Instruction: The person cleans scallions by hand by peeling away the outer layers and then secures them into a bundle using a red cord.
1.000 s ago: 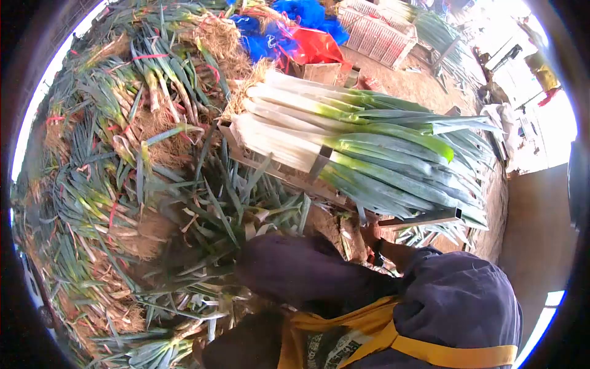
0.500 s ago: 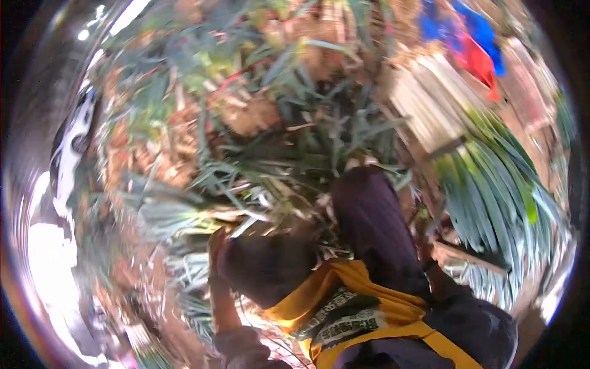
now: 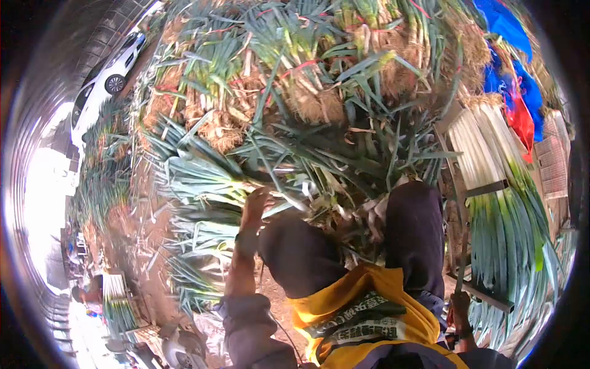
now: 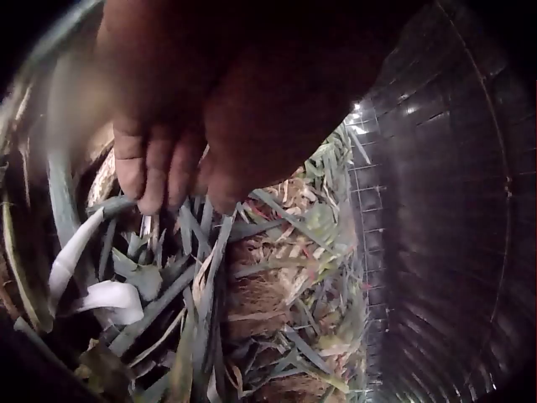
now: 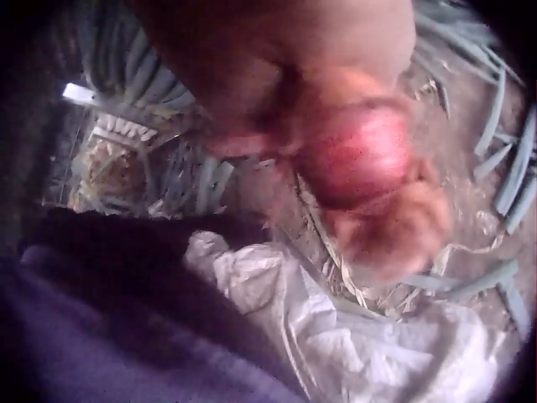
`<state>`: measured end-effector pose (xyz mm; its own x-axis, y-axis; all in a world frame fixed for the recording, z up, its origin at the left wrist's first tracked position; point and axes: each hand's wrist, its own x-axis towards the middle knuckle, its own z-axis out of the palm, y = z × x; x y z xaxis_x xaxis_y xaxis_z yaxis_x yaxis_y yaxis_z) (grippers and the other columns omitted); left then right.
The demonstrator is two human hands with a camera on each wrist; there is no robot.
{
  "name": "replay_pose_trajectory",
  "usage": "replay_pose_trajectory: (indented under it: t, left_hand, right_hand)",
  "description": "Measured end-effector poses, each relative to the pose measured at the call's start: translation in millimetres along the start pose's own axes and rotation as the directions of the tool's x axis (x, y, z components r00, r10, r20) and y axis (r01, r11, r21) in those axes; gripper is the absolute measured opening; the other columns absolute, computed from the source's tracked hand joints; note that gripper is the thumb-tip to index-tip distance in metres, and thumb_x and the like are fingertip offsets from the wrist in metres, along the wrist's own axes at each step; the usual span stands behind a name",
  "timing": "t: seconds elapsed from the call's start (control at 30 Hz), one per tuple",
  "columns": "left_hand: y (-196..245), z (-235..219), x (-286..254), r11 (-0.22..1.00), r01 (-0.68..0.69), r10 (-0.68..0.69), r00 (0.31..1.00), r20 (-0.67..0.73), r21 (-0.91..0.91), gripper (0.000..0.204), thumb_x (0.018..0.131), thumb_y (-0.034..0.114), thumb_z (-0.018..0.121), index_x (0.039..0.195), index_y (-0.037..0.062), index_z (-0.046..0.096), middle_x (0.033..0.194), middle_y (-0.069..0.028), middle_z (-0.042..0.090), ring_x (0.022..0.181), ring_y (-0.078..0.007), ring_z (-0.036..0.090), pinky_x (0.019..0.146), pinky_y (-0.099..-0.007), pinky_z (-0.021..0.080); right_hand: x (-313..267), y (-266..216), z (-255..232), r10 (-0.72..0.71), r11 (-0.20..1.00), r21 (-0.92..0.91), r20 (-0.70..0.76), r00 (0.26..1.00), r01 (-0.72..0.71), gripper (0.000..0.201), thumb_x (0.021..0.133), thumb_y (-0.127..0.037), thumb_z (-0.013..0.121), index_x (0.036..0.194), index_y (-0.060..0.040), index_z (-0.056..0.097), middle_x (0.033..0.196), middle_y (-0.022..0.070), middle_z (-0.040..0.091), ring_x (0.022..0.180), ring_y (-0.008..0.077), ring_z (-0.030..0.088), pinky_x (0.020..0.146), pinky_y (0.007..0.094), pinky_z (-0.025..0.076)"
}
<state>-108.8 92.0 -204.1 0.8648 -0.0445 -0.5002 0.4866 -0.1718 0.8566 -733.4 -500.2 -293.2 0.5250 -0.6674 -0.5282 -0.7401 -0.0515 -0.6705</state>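
Observation:
My left hand [image 3: 254,208] reaches down beside my knee to the stem end of a loose green onion bunch [image 3: 212,181]. In the left wrist view its fingers [image 4: 159,172] point down fairly straight, tips right at the leaves and cut stalks [image 4: 172,290]. Low at my right side, my right hand [image 3: 459,307] grips a tool by its red handle [image 5: 361,151], fingers curled round it. A narrow dark strip, like a blade [image 3: 463,258], rises from that hand in the head view. The right wrist view is blurred.
Trimmed green onions [image 3: 501,197] lie stacked in a metal-barred frame [image 3: 504,302] at right. Red-tied bunches with roots [image 3: 313,101] fill the far side. Beyond them are blue netting [image 3: 507,27] and a pale crate [image 3: 553,154]. White plastic sheeting [image 5: 352,336] lies near my right hand.
My view has swung left, so the stacked onions now show farther right. My left hand has come into view at the loose bunch. The right hand has drawn back from the frame towards my side.

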Motion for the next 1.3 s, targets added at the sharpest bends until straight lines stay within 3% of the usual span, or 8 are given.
replay_pose_trajectory:
  t: [0.37, 0.5, 0.67, 0.8, 0.87, 0.93, 1.1, 1.3]
  left_hand:
    - [-36.2, 13.5, -0.3, 0.983, 0.031, -0.021, 0.998, 0.059, -0.179, 0.040, 0.102, 0.034, 0.065, 0.128, 0.0044, 0.061, 0.094, -0.0020, 0.066, 0.074, -0.0099, 0.062, 0.062, -0.0222, 0.050]
    - [-38.2, -6.9, -9.8, 0.959, 0.041, -0.015, 0.995, 0.095, -0.281, 0.036, 0.102, 0.033, 0.065, 0.125, 0.0052, 0.062, 0.087, -0.0010, 0.064, 0.068, -0.0093, 0.058, 0.054, -0.0218, 0.047]
    - [-35.0, -10.8, -6.9, 0.948, -0.056, 0.042, 0.998, -0.050, -0.313, 0.035, 0.100, 0.031, 0.068, 0.120, 0.0028, 0.063, 0.096, -0.0072, 0.069, 0.078, -0.0145, 0.066, 0.066, -0.0258, 0.052]
    - [-17.2, 5.6, -4.7, 0.959, -0.075, 0.073, 0.997, -0.019, -0.273, 0.033, 0.101, 0.032, 0.067, 0.117, 0.0037, 0.063, 0.095, -0.0071, 0.072, 0.080, -0.0149, 0.070, 0.067, -0.0246, 0.053]
    - [-6.8, 21.8, 0.4, 0.968, -0.099, 0.101, 0.995, -0.002, -0.230, 0.034, 0.102, 0.034, 0.065, 0.118, 0.0046, 0.063, 0.097, -0.0078, 0.073, 0.084, -0.0151, 0.071, 0.068, -0.0247, 0.054]
    - [-5.0, 30.4, 6.7, 0.973, -0.074, 0.090, 0.994, 0.064, -0.217, 0.035, 0.103, 0.033, 0.063, 0.122, 0.0040, 0.062, 0.102, -0.0085, 0.072, 0.088, -0.0171, 0.072, 0.072, -0.0266, 0.056]
    - [-20.4, 40.9, 27.4, 0.985, 0.003, 0.018, 0.993, 0.120, -0.171, 0.035, 0.105, 0.030, 0.059, 0.128, 0.0035, 0.060, 0.106, -0.0088, 0.070, 0.096, -0.0207, 0.071, 0.083, -0.0325, 0.057]
    - [-12.5, 44.8, 36.5, 0.982, 0.111, -0.102, 0.993, 0.068, -0.150, 0.046, 0.101, 0.036, 0.068, 0.127, -0.0003, 0.059, 0.105, -0.0096, 0.069, 0.094, -0.0192, 0.068, 0.087, -0.0331, 0.055]
  right_hand:
    - [-71.1, -213.0, -56.4, 0.016, 0.562, 0.767, 0.362, 0.932, -0.308, 0.051, 0.097, -0.027, 0.066, 0.138, 0.0005, 0.056, 0.124, 0.0146, 0.065, 0.104, 0.0233, 0.067, 0.080, 0.0344, 0.058]
    - [-51.5, -299.2, -49.0, -0.304, 0.936, -0.102, 0.246, 0.920, 0.336, 0.047, 0.100, -0.022, 0.062, 0.140, 0.0010, 0.054, 0.128, 0.0147, 0.064, 0.107, 0.0227, 0.066, 0.083, 0.0329, 0.056]
    - [-37.6, -503.3, 3.7, -0.339, 0.777, 0.605, 0.173, 0.925, 0.172, 0.034, 0.104, -0.024, 0.059, 0.130, -0.0037, 0.059, 0.116, 0.0079, 0.066, 0.099, 0.0170, 0.064, 0.076, 0.0255, 0.052]
    - [48.0, -590.0, 70.8, -0.549, 0.831, 0.386, 0.445, 0.708, 0.401, 0.048, 0.103, -0.040, 0.063, 0.135, -0.0045, 0.055, 0.091, 0.0028, 0.065, 0.083, 0.0080, 0.064, 0.073, 0.0264, 0.053]
    - [144.7, -588.4, 145.1, -0.729, 0.671, 0.129, 0.290, 0.620, 0.730, 0.038, 0.104, -0.039, 0.061, 0.122, -0.0048, 0.056, 0.070, 0.0017, 0.057, 0.041, 0.0101, 0.049, 0.032, 0.0285, 0.039]
    - [133.2, -635.9, 168.3, -0.486, 0.781, -0.135, 0.482, 0.729, 0.610, 0.029, 0.104, -0.032, 0.061, 0.104, -0.0042, 0.054, 0.070, 0.0041, 0.059, 0.040, 0.0164, 0.052, 0.036, 0.0342, 0.045]
    - [242.1, -620.6, 301.7, -0.843, 0.327, -0.147, 0.401, 0.358, 0.934, 0.035, 0.103, -0.036, 0.062, 0.099, -0.0025, 0.052, 0.071, 0.0133, 0.060, 0.068, 0.0345, 0.066, 0.062, 0.0486, 0.055]
    - [295.6, -615.7, 390.2, -0.830, 0.291, -0.227, 0.424, 0.363, 0.929, 0.028, 0.103, -0.029, 0.063, 0.109, -0.0042, 0.052, 0.074, 0.0153, 0.060, 0.072, 0.0382, 0.061, 0.065, 0.0542, 0.047]
